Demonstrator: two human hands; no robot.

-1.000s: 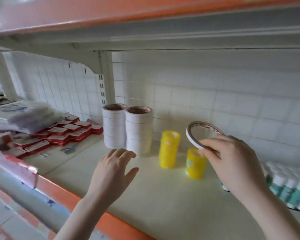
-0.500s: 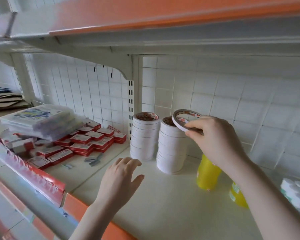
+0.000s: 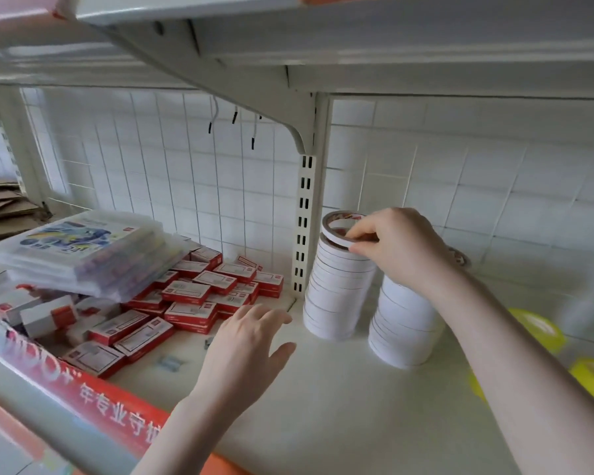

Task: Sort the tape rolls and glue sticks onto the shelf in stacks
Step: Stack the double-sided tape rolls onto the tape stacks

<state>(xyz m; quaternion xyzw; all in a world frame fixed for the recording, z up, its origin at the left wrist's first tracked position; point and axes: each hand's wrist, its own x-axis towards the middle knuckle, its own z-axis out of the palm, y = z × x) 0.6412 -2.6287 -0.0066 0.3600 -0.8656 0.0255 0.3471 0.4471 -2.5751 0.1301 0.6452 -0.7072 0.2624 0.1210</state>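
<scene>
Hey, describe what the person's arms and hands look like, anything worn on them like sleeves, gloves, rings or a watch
Both forearms are bare as far as the picture shows, with no sleeve in view. The left hand and the right hand wear no gloves, and no ring, watch or bracelet shows on the fingers or wrists. No markings are visible. The nails cannot be made out.

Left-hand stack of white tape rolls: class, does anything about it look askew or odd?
Yes. The top tape roll, pinched by the right hand, sits tilted on the left stack, not flat. The stack itself leans slightly.
</scene>
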